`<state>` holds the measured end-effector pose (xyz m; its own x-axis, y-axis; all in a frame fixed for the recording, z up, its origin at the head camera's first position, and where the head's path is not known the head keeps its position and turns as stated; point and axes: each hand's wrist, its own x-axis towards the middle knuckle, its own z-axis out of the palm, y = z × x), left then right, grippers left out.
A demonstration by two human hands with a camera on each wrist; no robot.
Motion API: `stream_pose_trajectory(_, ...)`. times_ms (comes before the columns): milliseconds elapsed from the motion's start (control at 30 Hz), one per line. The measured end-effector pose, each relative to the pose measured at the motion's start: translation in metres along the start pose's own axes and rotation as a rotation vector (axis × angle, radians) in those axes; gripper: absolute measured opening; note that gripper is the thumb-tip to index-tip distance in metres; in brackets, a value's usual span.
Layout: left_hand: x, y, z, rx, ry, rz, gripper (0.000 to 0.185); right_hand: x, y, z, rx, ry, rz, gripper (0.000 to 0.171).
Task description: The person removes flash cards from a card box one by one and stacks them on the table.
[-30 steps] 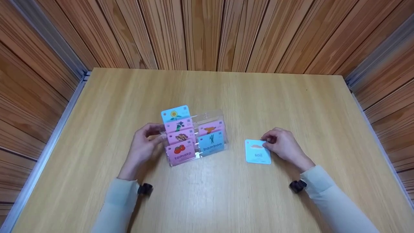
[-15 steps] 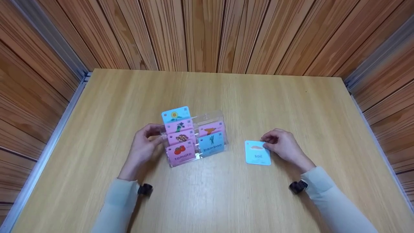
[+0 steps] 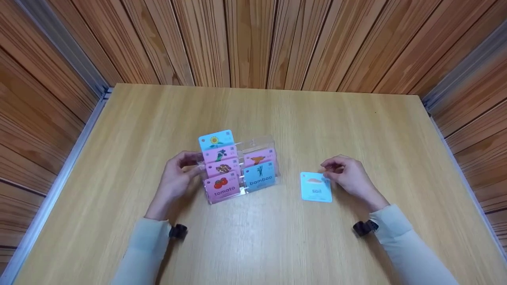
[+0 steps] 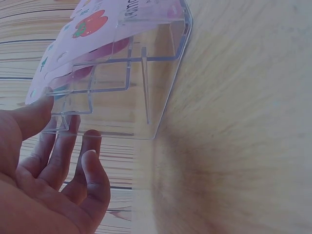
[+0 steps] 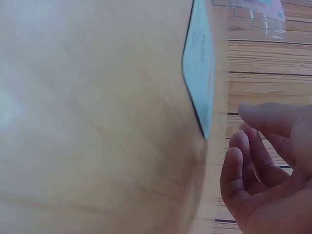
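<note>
A clear acrylic card holder (image 3: 259,141) stands tiered on the wooden table (image 3: 301,118), filled with pink and blue picture cards; "tomato" (image 3: 221,187) and "bamboo" (image 3: 259,177) are in front. My left hand (image 3: 197,161) holds the holder's left end. In the left wrist view the thumb (image 4: 34,114) presses the holder (image 4: 146,73) and the fingers reach behind it. A blue "soil" card (image 3: 316,187) lies flat to the right. My right hand (image 3: 325,171) hovers at its top right corner, fingers loosely curled. The right wrist view shows the fingertips (image 5: 239,158) just apart from the card (image 5: 200,63).
Wood-panelled walls close the table in on three sides, with metal strips (image 3: 59,174) along the left and right edges. Light sleeves and black wrist mounts (image 3: 177,231) lie near the front edge.
My right hand's fingers have lifted off the soil card's top right corner, which they pinched before. The card stays flat. The left hand and holder have not moved.
</note>
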<state>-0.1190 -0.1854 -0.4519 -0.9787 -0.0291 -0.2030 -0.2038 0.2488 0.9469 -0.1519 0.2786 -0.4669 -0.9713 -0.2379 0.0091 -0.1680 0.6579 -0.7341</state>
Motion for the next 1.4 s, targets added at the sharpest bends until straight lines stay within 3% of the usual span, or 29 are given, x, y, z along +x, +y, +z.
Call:
stream_pose_trajectory(300, 0.002, 0.001, 0.0, 0.008, -0.005, 0.003, 0.035, 0.001, -0.015, 0.002, 0.034, 0.011, -0.027, 0.021)
stream_pose_trajectory(700, 0.003, 0.001, 0.004, 0.036, 0.024, 0.045, 0.034, 0.003, -0.039, 0.013, 0.159, 0.093, -0.07, 0.02)
stream_pose_trajectory(1000, 0.001, 0.002, 0.003, 0.007, 0.013, 0.023, 0.033, 0.003, -0.07, 0.025, 0.114, 0.084, -0.194, 0.021)
stream_pose_trajectory(1400, 0.0, -0.001, 0.001, -0.017, 0.0, -0.002, 0.033, 0.015, -0.097, 0.05, 0.117, 0.05, -0.263, 0.032)
